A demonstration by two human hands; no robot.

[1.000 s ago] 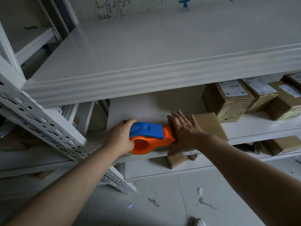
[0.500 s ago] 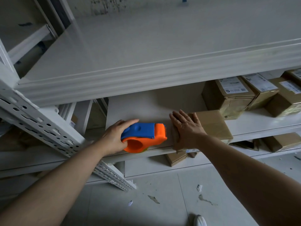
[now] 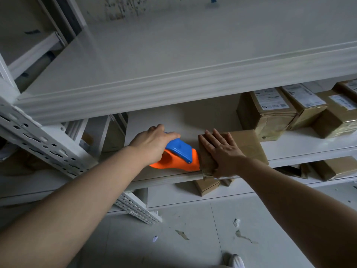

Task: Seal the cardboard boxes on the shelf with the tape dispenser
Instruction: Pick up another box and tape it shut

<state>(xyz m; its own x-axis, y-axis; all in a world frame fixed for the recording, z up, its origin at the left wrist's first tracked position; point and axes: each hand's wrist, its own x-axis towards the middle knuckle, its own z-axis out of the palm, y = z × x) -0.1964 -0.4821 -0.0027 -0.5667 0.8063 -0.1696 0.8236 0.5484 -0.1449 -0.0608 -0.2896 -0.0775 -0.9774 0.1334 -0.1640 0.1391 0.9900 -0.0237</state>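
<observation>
Head view: your left hand [image 3: 152, 144] grips the tape dispenser [image 3: 181, 157] just beside the cardboard box [image 3: 249, 146] on the shelf [image 3: 299, 145]; your right hand [image 3: 222, 151] presses it, fingers straight.

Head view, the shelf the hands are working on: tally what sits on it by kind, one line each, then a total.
Tape dispenser, gripped by the left hand: 1
Plain cardboard box, pressed flat by the right hand: 1
Labelled cardboard boxes, partly cut off at the frame edge: 4
Total: 6
</observation>
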